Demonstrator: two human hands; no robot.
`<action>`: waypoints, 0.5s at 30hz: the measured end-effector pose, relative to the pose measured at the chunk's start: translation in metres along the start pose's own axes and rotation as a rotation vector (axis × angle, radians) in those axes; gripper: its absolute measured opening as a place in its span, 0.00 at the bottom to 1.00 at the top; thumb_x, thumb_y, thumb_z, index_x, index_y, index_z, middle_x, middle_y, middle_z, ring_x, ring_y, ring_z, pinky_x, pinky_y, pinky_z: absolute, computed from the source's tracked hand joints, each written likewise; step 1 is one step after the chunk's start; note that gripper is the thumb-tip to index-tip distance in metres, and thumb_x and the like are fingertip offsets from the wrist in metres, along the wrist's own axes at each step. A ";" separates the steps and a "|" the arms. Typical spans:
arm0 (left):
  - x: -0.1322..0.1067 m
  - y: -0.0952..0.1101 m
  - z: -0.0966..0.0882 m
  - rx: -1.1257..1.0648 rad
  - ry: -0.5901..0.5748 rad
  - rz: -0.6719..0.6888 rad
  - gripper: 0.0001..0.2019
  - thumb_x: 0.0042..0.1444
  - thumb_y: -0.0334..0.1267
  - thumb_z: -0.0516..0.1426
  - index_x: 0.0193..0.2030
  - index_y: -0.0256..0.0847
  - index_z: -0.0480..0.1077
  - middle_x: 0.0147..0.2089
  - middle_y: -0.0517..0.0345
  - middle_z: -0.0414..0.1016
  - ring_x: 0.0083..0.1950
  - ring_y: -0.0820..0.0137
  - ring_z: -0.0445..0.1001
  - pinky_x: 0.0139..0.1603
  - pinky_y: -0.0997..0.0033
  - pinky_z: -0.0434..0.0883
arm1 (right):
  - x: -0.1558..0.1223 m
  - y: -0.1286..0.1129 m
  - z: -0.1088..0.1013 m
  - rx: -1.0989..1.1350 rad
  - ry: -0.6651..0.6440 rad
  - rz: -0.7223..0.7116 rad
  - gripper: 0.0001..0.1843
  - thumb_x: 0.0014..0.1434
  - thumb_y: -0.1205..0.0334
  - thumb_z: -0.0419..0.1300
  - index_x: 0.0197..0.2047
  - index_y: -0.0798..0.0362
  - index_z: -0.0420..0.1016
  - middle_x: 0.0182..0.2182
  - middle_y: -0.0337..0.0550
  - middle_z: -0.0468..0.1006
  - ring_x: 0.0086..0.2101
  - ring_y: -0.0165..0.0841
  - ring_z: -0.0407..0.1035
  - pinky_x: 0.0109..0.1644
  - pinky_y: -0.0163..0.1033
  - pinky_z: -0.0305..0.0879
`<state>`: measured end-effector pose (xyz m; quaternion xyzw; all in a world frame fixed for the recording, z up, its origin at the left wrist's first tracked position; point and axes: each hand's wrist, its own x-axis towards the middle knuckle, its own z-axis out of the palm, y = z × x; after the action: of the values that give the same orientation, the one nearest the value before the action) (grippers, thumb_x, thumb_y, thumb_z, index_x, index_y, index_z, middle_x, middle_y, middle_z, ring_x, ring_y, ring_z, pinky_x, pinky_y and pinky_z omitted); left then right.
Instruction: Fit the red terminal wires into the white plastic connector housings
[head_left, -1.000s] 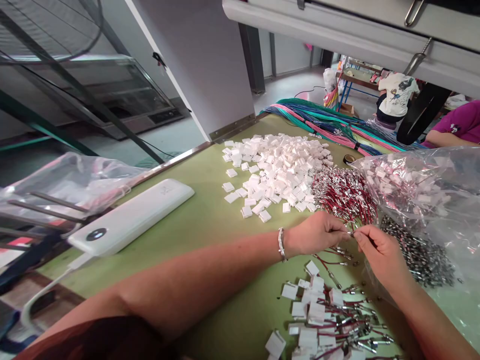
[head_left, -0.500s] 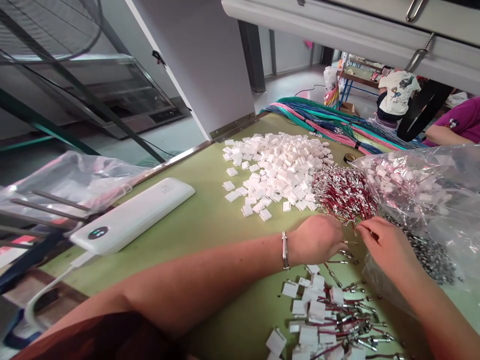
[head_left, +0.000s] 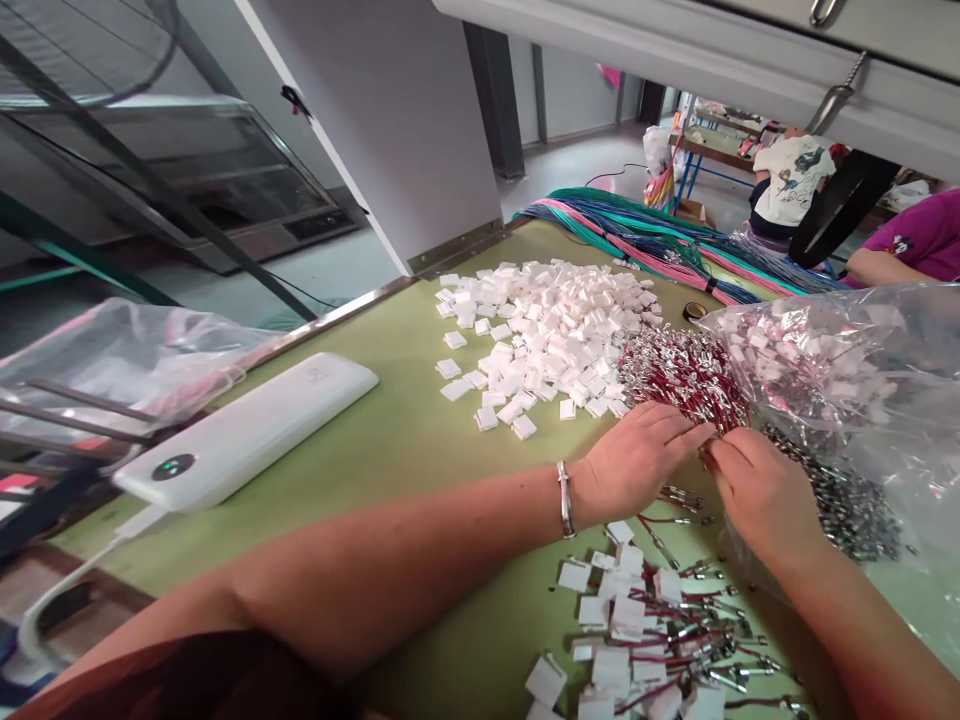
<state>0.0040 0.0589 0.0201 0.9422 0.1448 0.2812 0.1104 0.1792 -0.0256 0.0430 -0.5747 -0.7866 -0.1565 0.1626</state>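
Note:
My left hand [head_left: 637, 458], with a silver bracelet at the wrist, meets my right hand [head_left: 761, 488] at the near edge of a pile of short red wires with metal terminals [head_left: 679, 375]. The fingertips of both hands are closed together, and what lies between them is hidden. Beyond my left hand spreads a heap of white plastic connector housings [head_left: 555, 330]. Below the hands lie white housings fitted with red wires [head_left: 626, 615]. A few loose wires with terminals [head_left: 660, 540] rest just under my left hand.
A white power bank [head_left: 255, 430] with a cable lies at left. At right are a clear plastic bag [head_left: 825, 350] of white parts and a dark metal terminal pile [head_left: 855, 500]. Long wire bundles [head_left: 630, 235] and a black tape roll [head_left: 694, 312] lie behind. Two people sit beyond.
My hands have come together at the red wire pile; my left fingers reach farther forward and right. The whole view has shifted slightly.

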 end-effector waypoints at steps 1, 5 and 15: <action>-0.001 0.001 0.000 0.008 -0.039 -0.005 0.20 0.61 0.28 0.50 0.60 0.31 0.62 0.44 0.46 0.74 0.47 0.62 0.69 0.51 0.58 0.68 | 0.001 -0.004 -0.002 0.052 0.000 0.004 0.16 0.65 0.66 0.49 0.31 0.54 0.75 0.26 0.43 0.72 0.29 0.32 0.66 0.33 0.36 0.61; -0.001 0.003 -0.004 -0.090 -0.105 -0.119 0.16 0.61 0.26 0.47 0.53 0.33 0.68 0.38 0.51 0.74 0.40 0.67 0.70 0.43 0.67 0.69 | 0.004 -0.004 -0.010 0.403 -0.021 0.159 0.12 0.64 0.62 0.52 0.41 0.53 0.77 0.31 0.43 0.76 0.29 0.31 0.69 0.33 0.37 0.66; 0.006 -0.007 -0.003 -0.468 0.047 -0.504 0.14 0.63 0.38 0.49 0.28 0.38 0.68 0.28 0.59 0.67 0.31 0.74 0.64 0.35 0.73 0.64 | -0.038 0.065 -0.015 -0.087 -0.425 0.364 0.11 0.58 0.57 0.56 0.41 0.49 0.77 0.39 0.44 0.77 0.28 0.35 0.72 0.27 0.39 0.62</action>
<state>0.0057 0.0682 0.0239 0.8192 0.3070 0.2926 0.3860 0.2532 -0.0461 0.0438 -0.7330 -0.6794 -0.0344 -0.0054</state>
